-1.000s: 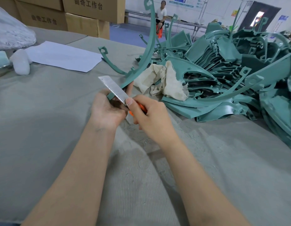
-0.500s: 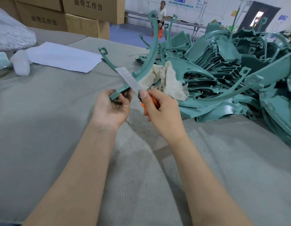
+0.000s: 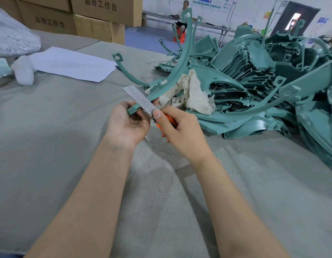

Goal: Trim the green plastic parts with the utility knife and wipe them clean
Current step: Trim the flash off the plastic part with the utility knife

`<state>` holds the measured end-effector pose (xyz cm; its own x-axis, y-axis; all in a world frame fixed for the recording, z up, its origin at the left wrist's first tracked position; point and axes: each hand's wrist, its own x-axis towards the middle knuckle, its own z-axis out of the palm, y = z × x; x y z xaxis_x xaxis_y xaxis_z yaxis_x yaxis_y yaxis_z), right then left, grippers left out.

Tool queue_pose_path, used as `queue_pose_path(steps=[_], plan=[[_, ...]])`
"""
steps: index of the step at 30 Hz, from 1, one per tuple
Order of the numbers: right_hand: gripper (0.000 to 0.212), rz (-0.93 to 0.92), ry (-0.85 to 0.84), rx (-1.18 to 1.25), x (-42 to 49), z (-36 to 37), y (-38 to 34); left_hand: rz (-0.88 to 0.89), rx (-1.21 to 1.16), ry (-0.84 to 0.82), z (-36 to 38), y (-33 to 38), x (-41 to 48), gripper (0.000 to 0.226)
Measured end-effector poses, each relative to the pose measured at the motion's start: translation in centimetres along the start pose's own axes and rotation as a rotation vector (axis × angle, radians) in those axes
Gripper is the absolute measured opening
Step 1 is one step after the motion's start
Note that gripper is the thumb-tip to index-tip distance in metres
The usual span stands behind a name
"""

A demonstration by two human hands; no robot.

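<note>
Your left hand (image 3: 127,123) is closed around the lower end of a long curved green part (image 3: 177,66), fingers curled over the stub with the palm turned up toward you. From your grip the part sweeps up toward 1 o'clock and ends in a tab with a hole, high against the back of the room.

Your right hand (image 3: 182,133) is clenched on the orange handle of the utility knife (image 3: 143,101), thumb pressed forward at the base of the blade. The long bare blade runs toward 11 o'clock and lies across the green part just above your left fingers — touching or nearly so; you cannot tell which from here.

At 1 o'clock from your hands a crumpled cream rag (image 3: 193,95) rests on the near edge of the heap of green parts (image 3: 273,81), which fills the bench from 1 to 3 o'clock. A second thin curved green piece (image 3: 128,71) lies on the grey bench cover (image 3: 49,136) at 12 o'clock, just past the blade tip.

Toward 10 o'clock — well apart from your hands — lies a white sheet of paper (image 3: 72,62), with cardboard boxes (image 3: 98,17) stacked beyond it.
</note>
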<state>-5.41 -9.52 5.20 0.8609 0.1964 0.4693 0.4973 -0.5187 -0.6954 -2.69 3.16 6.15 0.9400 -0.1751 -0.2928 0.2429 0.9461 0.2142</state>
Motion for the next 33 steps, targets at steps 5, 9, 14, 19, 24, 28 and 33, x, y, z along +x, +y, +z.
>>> queue_pose_path(steps=[5,9,14,19,24,28,33], plan=[[0.029,-0.028,-0.035,-0.015,-0.1,0.0,0.1,0.054,0.006,-0.002,-0.2,0.0,0.2,0.027],[0.024,-0.021,-0.059,0.0,-0.1,0.0,0.2,0.074,-0.058,0.002,-0.1,0.0,0.4,0.029],[0.019,-0.041,-0.133,-0.023,-0.2,0.1,0.3,0.048,-0.041,-0.091,0.0,-0.3,-0.6,0.027],[0.019,-0.017,-0.151,-0.001,-0.2,0.1,0.2,0.033,-0.009,-0.113,-0.3,-0.2,-0.9,0.029],[0.024,0.002,-0.056,0.1,-0.2,-0.4,-0.2,0.05,0.051,-0.012,0.0,0.0,-0.4,0.019],[0.019,0.084,0.248,0.083,0.4,-1.7,0.5,0.058,0.227,0.031,-0.2,0.7,0.2,0.02],[0.017,0.256,0.594,-0.016,0.8,-4.4,3.0,0.105,0.503,0.07,-0.4,1.2,0.8,0.008]])
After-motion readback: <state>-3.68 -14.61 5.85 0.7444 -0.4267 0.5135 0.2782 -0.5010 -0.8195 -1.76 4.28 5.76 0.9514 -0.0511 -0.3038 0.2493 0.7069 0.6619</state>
